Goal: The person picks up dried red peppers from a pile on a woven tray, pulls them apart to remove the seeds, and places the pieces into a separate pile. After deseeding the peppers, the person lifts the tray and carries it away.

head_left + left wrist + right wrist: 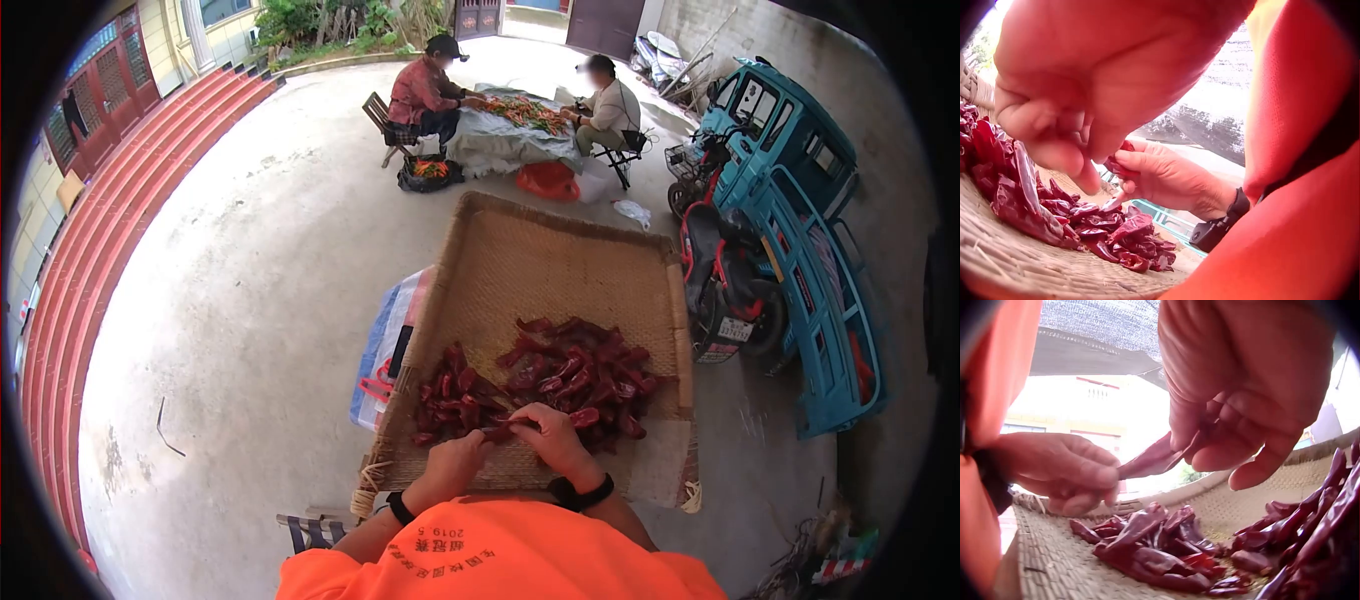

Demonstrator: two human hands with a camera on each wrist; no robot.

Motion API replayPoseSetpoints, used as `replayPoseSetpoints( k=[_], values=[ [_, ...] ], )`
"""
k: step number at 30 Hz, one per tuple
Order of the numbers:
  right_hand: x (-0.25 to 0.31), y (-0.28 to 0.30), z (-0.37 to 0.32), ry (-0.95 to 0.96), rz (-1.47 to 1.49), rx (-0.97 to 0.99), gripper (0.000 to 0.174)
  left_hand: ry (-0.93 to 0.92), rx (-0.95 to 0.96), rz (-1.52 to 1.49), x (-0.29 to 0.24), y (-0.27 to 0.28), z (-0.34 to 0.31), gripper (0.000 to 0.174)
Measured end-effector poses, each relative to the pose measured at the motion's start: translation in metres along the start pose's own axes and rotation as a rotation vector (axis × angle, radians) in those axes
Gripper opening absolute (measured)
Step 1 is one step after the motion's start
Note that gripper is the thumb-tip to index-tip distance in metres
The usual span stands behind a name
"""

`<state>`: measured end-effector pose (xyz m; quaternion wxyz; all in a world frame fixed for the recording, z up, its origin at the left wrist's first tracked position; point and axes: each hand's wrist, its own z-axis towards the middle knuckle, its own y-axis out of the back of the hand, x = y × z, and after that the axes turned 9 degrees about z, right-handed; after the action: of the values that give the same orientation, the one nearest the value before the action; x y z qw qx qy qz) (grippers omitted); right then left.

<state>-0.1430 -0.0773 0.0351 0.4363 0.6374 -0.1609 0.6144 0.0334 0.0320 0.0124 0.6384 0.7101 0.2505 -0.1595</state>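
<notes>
Both hands hold one dried red chili pepper (pixel 1155 457) between them, over the near edge of a woven tray (pixel 550 255). My left hand (pixel 458 465) pinches one end of the pepper between thumb and fingers. At the other end, the thumb and fingers of my right hand (pixel 552 440) grip it. In the right wrist view the pepper is stretched lengthwise from hand to hand. Dark red, wrinkled chilies lie just beyond the hands in a smaller left pile (pixel 455 395) and a larger right pile (pixel 575 365). Small yellowish seeds lie between the piles.
A striped bag (pixel 385 350) sits beside the tray's left side. To the right stand a motorcycle (pixel 730 280) and a blue three-wheeled truck (pixel 800 200). Farther off, two people sit at a covered table (pixel 500 150) heaped with red and green peppers. Red steps (pixel 120 250) run along the left.
</notes>
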Motion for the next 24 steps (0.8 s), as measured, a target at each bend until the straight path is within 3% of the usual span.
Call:
replayPoseSetpoints(
  k=[3, 6, 7, 10, 11, 14, 20, 24],
  values=[
    [0.004, 0.021, 0.005, -0.101, -0.089, -0.123, 0.014, 0.016, -0.122, 0.017, 0.003, 0.003, -0.003, 0.016],
    [-0.005, 0.036, 0.010, -0.043, -0.277, -0.321, 0.021, 0.113, -0.214, 0.024, 0.003, 0.007, -0.007, 0.018],
    [-0.007, 0.035, 0.012, 0.036, -0.570, -0.448, 0.032, 0.128, -0.233, 0.038, 0.003, 0.007, -0.007, 0.019],
    [-0.001, 0.014, 0.015, 0.075, -0.513, -0.460, 0.042, 0.104, -0.198, 0.072, 0.016, -0.006, -0.006, 0.020],
    [-0.010, 0.004, 0.014, -0.009, -0.381, -0.279, 0.045, 0.084, -0.169, 0.082, 0.023, -0.014, -0.004, 0.021],
    [-0.019, -0.031, 0.011, -0.096, -0.351, 0.009, 0.048, 0.026, -0.167, 0.122, 0.028, -0.018, -0.001, 0.024],
    [-0.031, -0.070, 0.005, 0.016, -0.339, 0.086, 0.048, 0.085, -0.222, 0.038, 0.031, -0.023, 0.003, 0.029],
    [-0.032, -0.075, 0.022, -0.263, 0.149, 0.034, 0.033, 0.096, -0.228, -0.036, 0.036, -0.029, 0.006, 0.029]
  ],
)
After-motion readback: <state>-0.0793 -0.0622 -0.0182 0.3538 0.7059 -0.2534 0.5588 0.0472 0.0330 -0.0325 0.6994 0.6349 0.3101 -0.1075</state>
